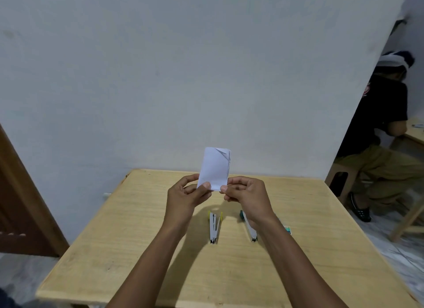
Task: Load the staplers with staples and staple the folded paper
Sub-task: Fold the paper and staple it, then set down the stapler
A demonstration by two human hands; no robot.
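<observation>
Folded paper (215, 168) upright in the air over the tabletop (114, 250), bottom edge pinched by both hands: left hand (185, 197) at the left corner, right hand (250, 197) at the right. Top right corner dog-eared. On the tabletop below, yellow stapler (214, 225) lies opened out, teal stapler (249, 227) beside it, partly behind the right wrist. Small box (288, 229) by the right forearm, contents hidden.

Folded white paper (215, 168) upright, yellow stapler (214, 228) open, teal stapler (252, 233) beside it
</observation>
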